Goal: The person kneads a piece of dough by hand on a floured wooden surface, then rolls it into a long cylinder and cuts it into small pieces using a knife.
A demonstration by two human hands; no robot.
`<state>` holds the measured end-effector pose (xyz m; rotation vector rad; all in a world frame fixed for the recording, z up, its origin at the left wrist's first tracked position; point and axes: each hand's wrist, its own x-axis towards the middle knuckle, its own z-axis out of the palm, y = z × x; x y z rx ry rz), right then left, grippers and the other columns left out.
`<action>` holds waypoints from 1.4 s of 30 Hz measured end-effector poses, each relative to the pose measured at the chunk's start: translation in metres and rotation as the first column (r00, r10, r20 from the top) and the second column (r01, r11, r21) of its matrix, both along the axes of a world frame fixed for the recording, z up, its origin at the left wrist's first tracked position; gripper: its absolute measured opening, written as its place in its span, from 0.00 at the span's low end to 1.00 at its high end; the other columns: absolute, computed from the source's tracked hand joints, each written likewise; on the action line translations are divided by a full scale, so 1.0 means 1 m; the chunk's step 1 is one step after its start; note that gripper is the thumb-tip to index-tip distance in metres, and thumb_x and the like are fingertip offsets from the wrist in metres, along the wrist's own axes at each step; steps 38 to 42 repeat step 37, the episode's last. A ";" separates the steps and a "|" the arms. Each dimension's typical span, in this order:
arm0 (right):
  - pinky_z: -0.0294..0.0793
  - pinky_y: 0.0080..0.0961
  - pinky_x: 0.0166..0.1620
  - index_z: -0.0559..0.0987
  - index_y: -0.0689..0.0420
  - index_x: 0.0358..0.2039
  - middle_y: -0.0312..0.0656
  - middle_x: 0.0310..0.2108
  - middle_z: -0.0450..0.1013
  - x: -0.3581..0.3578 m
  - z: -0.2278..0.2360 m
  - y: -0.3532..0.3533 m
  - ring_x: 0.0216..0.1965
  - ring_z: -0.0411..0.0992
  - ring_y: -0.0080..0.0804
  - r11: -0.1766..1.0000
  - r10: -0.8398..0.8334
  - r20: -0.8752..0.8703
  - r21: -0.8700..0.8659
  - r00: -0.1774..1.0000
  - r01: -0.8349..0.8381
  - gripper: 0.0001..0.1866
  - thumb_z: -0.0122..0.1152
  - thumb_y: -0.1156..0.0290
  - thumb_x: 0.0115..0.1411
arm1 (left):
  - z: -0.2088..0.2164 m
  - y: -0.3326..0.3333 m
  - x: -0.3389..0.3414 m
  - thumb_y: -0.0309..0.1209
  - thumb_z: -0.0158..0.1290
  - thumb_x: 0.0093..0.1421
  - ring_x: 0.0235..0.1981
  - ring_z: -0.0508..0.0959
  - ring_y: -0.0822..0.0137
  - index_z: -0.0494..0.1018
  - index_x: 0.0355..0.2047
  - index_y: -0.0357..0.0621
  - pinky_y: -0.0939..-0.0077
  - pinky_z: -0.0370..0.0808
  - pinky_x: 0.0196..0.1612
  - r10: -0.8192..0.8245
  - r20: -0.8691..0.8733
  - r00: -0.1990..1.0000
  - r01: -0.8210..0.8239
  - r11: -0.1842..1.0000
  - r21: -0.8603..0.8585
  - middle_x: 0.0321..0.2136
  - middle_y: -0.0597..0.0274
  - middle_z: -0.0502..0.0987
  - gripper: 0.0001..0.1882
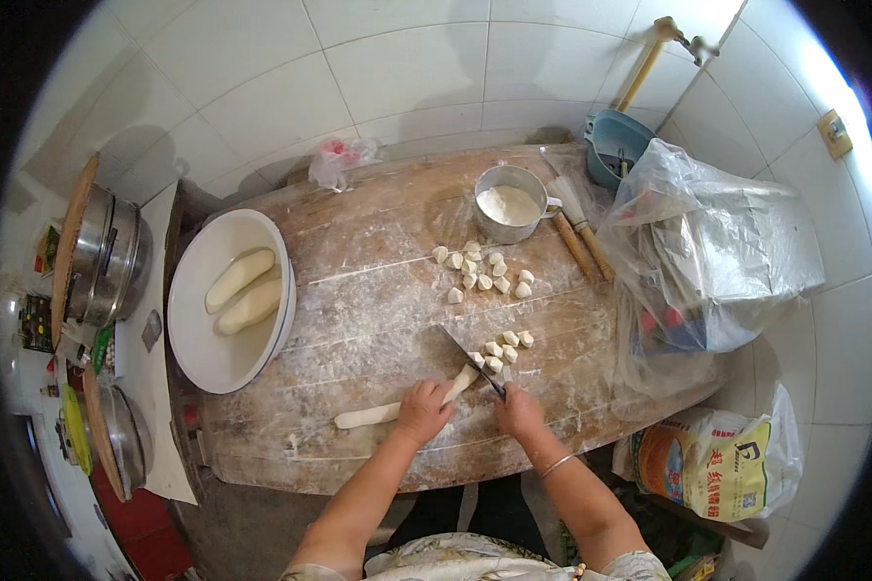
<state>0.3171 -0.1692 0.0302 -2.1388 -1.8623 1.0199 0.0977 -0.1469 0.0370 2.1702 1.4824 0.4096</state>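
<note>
A long rope of pale dough [367, 416] lies slanting across the floured wooden board [358, 329]. My left hand [424, 411] is closed over the rope, near its cut end. In my right hand [520, 413] is the handle of a kitchen knife [472, 362], its dark blade at the rope's upper right end. Just beyond the blade sits a small group of cut dough pieces [509, 352]. Farther back, several more dough pieces [483, 282] are scattered, dusted with flour.
A white enamel basin [186, 329] with two thick dough logs [249, 306] stands at the left. At the back are a metal mug of flour [509, 230] and rolling pins [574, 246]. A plastic-covered box [717, 261] fills the right side, above a flour sack [727, 460].
</note>
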 end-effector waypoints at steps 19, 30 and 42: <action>0.71 0.51 0.34 0.71 0.61 0.32 0.58 0.25 0.74 -0.013 0.004 -0.020 0.31 0.73 0.60 0.999 -0.040 -0.055 -0.022 0.998 0.038 0.13 0.59 0.63 0.58 | -0.014 -0.012 -0.006 0.34 0.62 0.48 0.41 0.73 0.51 0.74 0.41 0.46 0.56 0.70 0.43 0.174 -0.027 0.984 -0.173 0.985 0.015 0.37 0.55 0.73 0.19; 0.71 0.51 0.33 0.72 0.60 0.31 0.57 0.25 0.74 -0.013 0.044 -0.024 0.30 0.73 0.60 0.999 0.022 -0.115 -0.045 0.993 -0.027 0.15 0.59 0.60 0.60 | -0.012 -0.002 -0.015 0.35 0.61 0.49 0.35 0.74 0.52 0.76 0.36 0.43 0.57 0.73 0.38 0.229 -0.034 0.973 -0.229 0.973 -0.015 0.31 0.55 0.73 0.15; 0.73 0.50 0.36 0.73 0.58 0.36 0.57 0.29 0.76 -0.039 0.009 -0.006 0.34 0.75 0.57 0.993 0.000 -0.009 -0.116 1.000 -0.001 0.15 0.57 0.58 0.60 | -0.028 -0.016 -0.024 0.39 0.62 0.52 0.38 0.74 0.50 0.74 0.47 0.44 0.52 0.71 0.41 0.183 -0.036 0.983 -0.180 0.982 0.055 0.35 0.52 0.73 0.23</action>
